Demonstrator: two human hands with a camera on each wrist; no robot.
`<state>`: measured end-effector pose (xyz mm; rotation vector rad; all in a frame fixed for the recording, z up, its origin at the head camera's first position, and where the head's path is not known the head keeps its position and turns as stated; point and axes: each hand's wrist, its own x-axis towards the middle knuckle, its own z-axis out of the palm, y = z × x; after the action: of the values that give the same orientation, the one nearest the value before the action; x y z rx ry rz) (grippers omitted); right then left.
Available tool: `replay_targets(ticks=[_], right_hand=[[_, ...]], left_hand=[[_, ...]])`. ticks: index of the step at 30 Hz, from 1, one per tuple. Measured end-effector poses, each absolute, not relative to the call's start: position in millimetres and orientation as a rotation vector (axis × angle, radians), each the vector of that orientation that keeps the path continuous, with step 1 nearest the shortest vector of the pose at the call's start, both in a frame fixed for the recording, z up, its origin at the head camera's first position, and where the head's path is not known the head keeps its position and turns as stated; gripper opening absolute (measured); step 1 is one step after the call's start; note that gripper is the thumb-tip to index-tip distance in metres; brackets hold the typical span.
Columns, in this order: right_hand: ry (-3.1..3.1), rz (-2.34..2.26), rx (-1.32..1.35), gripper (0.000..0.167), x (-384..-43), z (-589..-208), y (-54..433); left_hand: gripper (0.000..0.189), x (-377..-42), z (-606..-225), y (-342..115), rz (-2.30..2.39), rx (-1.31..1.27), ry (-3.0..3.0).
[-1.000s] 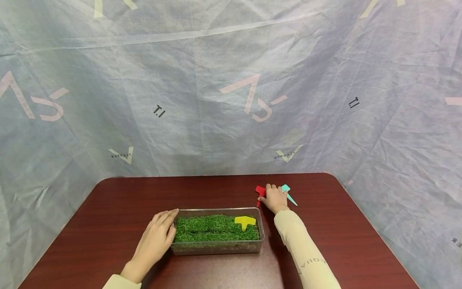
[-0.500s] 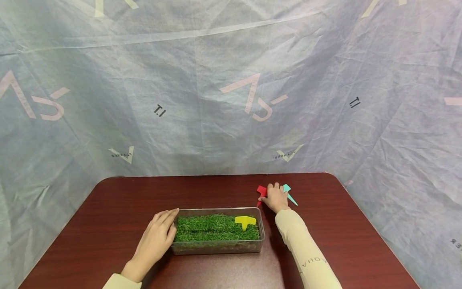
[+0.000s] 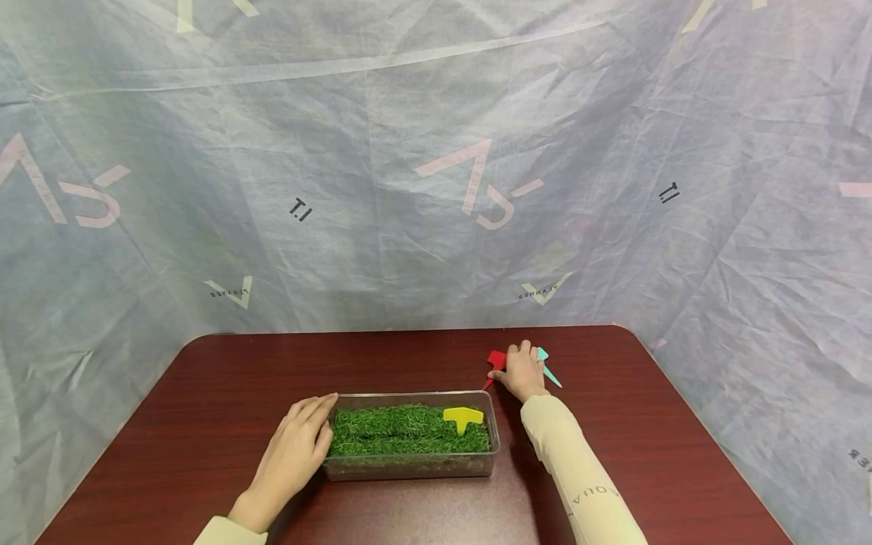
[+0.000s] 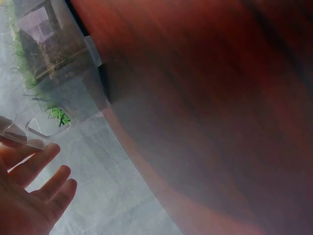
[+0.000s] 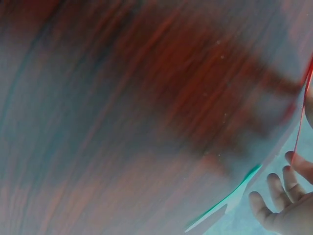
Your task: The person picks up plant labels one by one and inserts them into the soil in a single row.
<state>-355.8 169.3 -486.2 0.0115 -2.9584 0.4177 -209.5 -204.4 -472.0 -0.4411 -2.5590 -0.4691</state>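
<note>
A clear plastic tray point(image 3: 409, 467) of green artificial grass point(image 3: 402, 428) sits on the table, with a yellow T-shaped plant label point(image 3: 462, 416) upright near its right end. My left hand point(image 3: 293, 450) rests against the tray's left end, fingers extended along the rim; the left wrist view shows that hand point(image 4: 29, 191) with loosely straight fingers at the plastic edge. Behind the tray to the right, my right hand point(image 3: 523, 373) pinches a red plant label point(image 3: 496, 360) between thumb and index finger. The red label point(image 5: 302, 115) appears edge-on in the right wrist view, a fingertip at its end.
A teal plant label point(image 3: 550, 376) lies right beside the right hand, partly covered by it; the teal label point(image 5: 227, 200) is also below the fingers in the right wrist view. The dark red wooden table point(image 3: 306, 363) ends at a grey printed cloth point(image 3: 381, 227).
The right hand has shifted slightly right and away from me, and the red label has moved and tilted a little with it. The left hand and tray stay in place.
</note>
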Motion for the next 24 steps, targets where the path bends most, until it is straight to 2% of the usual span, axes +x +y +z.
replay_targets(ticks=[10, 18, 24], right_hand=[[-2.942, 0.403, 0.036, 0.052, -356, -486, 168], [-2.877, 0.402, 0.109, 0.024, -354, -480, 163], [-2.834, 0.471, 0.112, 0.016, -353, -476, 162]], left_hand=[[0.039, -210, -472, -205, -0.465, -0.441, -2.559], [0.039, -209, -472, -204, -0.485, -0.421, -2.597], [0.04, -209, -472, -204, -0.493, -0.415, -2.611]])
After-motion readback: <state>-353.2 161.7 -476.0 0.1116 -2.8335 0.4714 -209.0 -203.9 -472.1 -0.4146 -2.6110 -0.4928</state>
